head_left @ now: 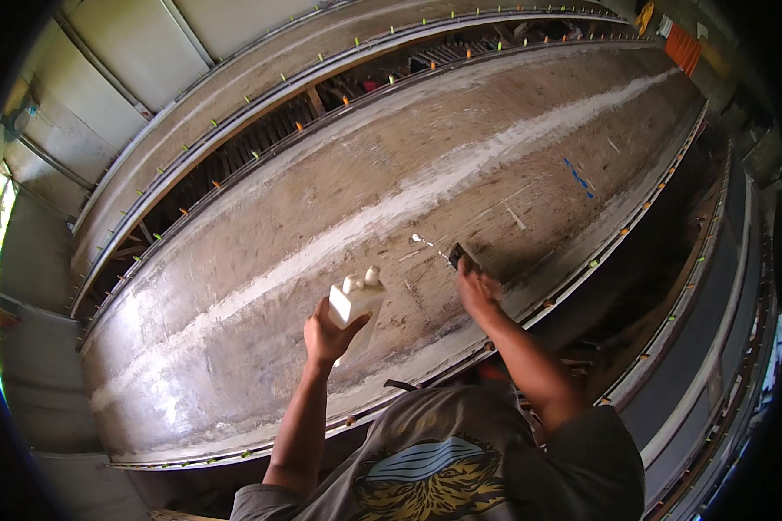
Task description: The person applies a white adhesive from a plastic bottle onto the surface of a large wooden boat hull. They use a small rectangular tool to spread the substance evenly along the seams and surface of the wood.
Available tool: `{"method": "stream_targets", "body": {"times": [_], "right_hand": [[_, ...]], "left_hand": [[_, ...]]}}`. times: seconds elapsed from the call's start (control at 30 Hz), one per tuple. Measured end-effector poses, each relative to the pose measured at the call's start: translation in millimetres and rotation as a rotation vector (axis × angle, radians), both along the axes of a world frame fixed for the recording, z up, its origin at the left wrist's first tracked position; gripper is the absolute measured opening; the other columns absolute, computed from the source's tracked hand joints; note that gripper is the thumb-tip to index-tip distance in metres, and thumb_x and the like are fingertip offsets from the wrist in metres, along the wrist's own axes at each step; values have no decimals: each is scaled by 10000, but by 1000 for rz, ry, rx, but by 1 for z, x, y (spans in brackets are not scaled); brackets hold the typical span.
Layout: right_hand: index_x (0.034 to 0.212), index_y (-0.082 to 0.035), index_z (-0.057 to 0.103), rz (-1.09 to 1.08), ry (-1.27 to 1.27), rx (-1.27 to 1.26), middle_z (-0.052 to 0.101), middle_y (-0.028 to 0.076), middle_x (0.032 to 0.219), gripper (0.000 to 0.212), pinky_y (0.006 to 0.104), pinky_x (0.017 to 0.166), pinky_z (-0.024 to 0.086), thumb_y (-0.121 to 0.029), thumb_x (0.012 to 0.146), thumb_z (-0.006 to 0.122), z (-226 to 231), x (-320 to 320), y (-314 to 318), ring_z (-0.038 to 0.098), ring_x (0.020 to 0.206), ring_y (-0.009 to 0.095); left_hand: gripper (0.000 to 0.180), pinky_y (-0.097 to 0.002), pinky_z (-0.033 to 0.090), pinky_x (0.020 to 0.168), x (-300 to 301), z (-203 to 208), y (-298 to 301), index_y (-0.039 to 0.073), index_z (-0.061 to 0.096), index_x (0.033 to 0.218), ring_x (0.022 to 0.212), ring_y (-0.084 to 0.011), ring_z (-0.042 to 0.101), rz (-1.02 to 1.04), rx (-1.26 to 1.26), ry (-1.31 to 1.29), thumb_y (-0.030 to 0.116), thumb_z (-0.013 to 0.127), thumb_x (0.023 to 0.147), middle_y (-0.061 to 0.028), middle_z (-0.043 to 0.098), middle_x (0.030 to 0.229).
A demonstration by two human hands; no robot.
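My left hand [323, 336] is wrapped round a white plastic jug [353, 300], held up over a long, curved brown panel [304, 208]. The jug's neck and cap end points up and away from me. A small dark pad or block [456, 254] is in my right hand [478, 288], at the panel's surface; its exact kind cannot be made out. The right fingers are slightly blurred. From beside the pad a thin trail of white liquid [418, 238] runs up and left across the brown surface.
A pale band [391, 207] runs lengthwise along the panel, with blue marks [578, 178] to its right. Coloured pegs line the edges. A second long panel [261, 65] lies beyond a dark gap, and more curved panels [708, 347] stand at right. An orange cloth [683, 49] hangs far right.
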State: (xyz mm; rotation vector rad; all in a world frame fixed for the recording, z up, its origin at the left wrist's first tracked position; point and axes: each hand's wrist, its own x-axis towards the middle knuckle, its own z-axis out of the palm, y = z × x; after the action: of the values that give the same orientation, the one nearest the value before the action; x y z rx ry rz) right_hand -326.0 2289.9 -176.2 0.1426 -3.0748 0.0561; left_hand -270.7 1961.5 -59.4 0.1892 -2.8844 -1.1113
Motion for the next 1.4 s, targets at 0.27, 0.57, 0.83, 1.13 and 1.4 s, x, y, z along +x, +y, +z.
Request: {"method": "stream_targets", "body": {"times": [0.27, 0.57, 0.83, 1.13, 1.4], "right_hand": [[1311, 44, 542, 290, 8, -36, 693, 245, 775, 424, 451, 468, 533, -182, 954, 567, -40, 77, -164, 709, 632, 317], [1336, -44, 563, 87, 155, 250, 723, 229, 787, 426, 415, 495, 557, -157, 926, 588, -60, 42, -103, 746, 674, 320], [1064, -74, 568, 132, -322, -554, 733, 210, 868, 304, 557, 732, 559, -292, 913, 716, 27, 40, -199, 716, 818, 455], [1081, -7, 697, -154, -262, -773, 755, 204, 1063, 435, 438, 868, 567, -243, 752, 859, -35, -90, 2, 736, 987, 349], [1242, -20, 568, -249, -108, -293, 729, 237, 1073, 501, 497, 888, 558, -211, 833, 785, 26, -143, 63, 710, 1026, 422]], "left_hand": [[619, -367, 579, 805, 68, 9, -69, -48, 674, 1140, 874, -211, 733, 131, 401, 80, 285, 955, 700, -159, 765, 970], [615, -363, 554, 906, 91, 32, -107, -56, 634, 1211, 984, -192, 698, 99, 411, 28, 171, 926, 720, -130, 735, 1078], [623, -366, 552, 918, 96, 27, -111, -62, 624, 1219, 1006, -194, 694, 133, 505, 33, 172, 928, 728, -136, 730, 1086], [640, -367, 551, 910, 102, 40, -80, -65, 631, 1197, 989, -200, 693, 219, 403, 49, 210, 942, 710, -139, 724, 1072], [585, -353, 566, 840, 120, 32, -50, -52, 673, 1132, 909, -191, 720, 388, 487, 124, 207, 957, 691, -136, 756, 993]]}}
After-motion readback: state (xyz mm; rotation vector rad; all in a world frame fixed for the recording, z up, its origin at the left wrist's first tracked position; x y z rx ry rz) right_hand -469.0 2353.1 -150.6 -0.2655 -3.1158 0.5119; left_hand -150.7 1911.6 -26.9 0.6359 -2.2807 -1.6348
